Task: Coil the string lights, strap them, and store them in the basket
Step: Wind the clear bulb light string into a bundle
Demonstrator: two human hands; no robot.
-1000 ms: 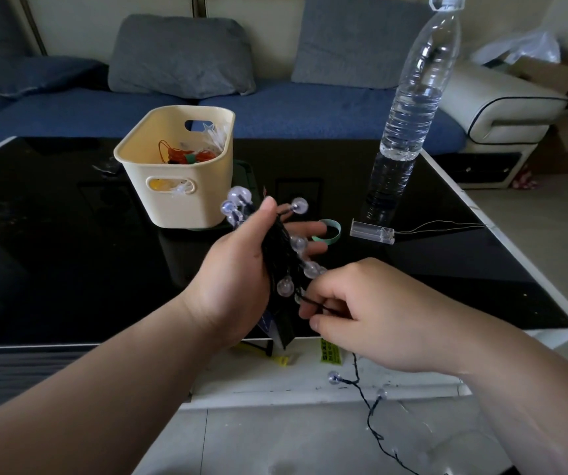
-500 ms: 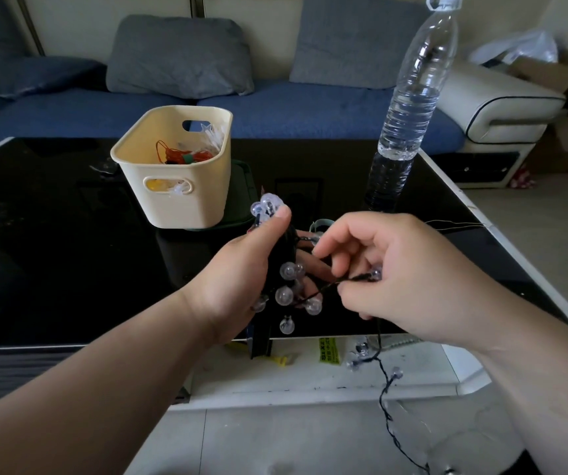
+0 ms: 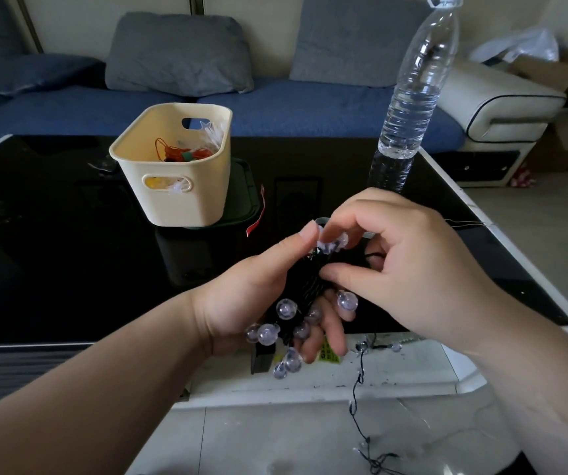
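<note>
A bundle of string lights (image 3: pixel 304 289), black wire with clear round bulbs, sits wound in my left hand (image 3: pixel 251 296), which grips it over the table's front edge. My right hand (image 3: pixel 406 265) pinches the wire at the top of the bundle, next to two bulbs. The loose end of the string (image 3: pixel 358 399) hangs down from the bundle to the floor. The cream basket (image 3: pixel 203 186) stands on the black table (image 3: pixel 52 241) behind my left hand, with other coiled lights inside. A green strap ring is mostly hidden behind my right hand.
A tall clear water bottle (image 3: pixel 409 108) stands at the table's right side. A red tag (image 3: pixel 256 217) lies beside the basket. Thin wire (image 3: pixel 464 223) trails off the table's right edge. A blue sofa with grey cushions (image 3: pixel 179 53) runs behind the table.
My right hand has carried the wire up to the top of the bundle, adding a turn. More bulbs now hang from the coil, and the loose string has risen.
</note>
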